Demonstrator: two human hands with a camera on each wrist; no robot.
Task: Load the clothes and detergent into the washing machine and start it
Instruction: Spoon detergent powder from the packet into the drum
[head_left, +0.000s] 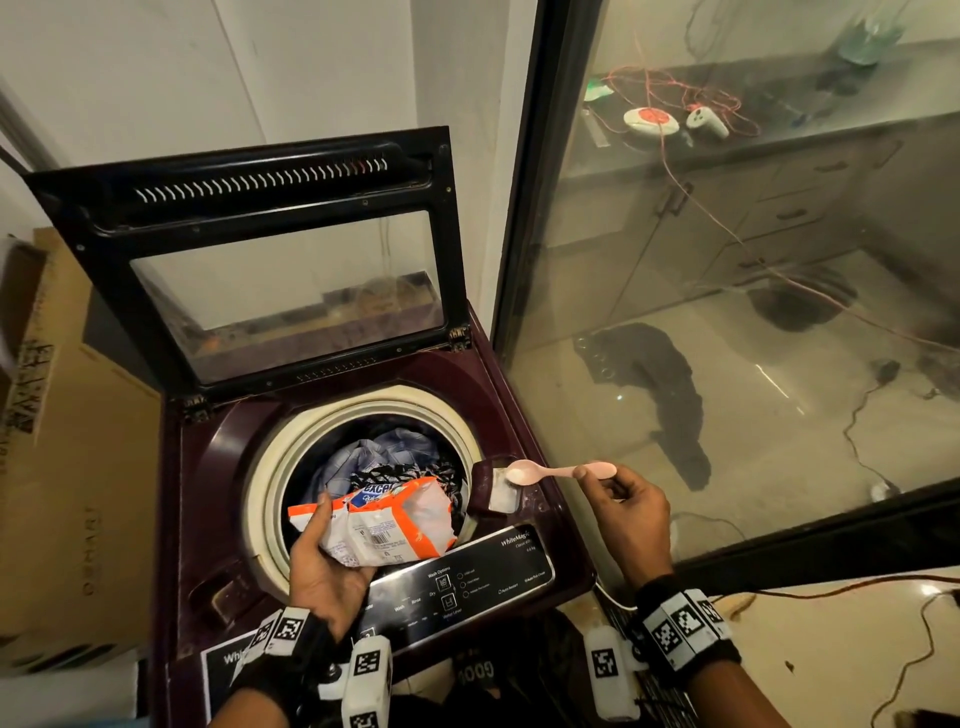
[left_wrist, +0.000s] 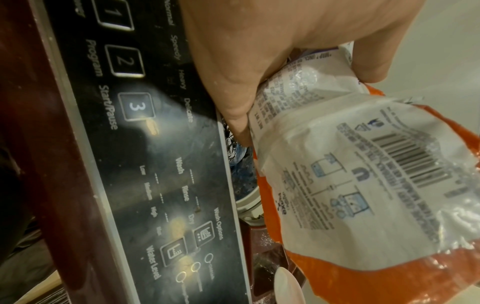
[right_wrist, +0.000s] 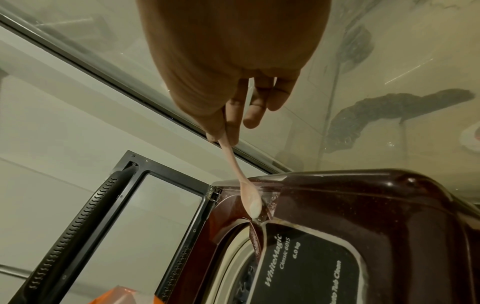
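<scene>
Pink spoon (head_left: 558, 472) lies level, bowl toward drum (head_left: 291, 457).

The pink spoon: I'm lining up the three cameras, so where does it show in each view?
Head: the pink spoon lies right of centre, pinched by the right hand, bowl over the detergent compartment.
Left wrist: only its pale bowl tip shows at the bottom edge.
Right wrist: centre, hanging down from the fingers.
Shared landmark: the black control panel.

White walls (head_left: 311, 67); a glass partition (head_left: 727, 291) (dusty, dark-framed) shows cabinets (head_left: 779, 208) and a pale floor (head_left: 779, 441).
</scene>
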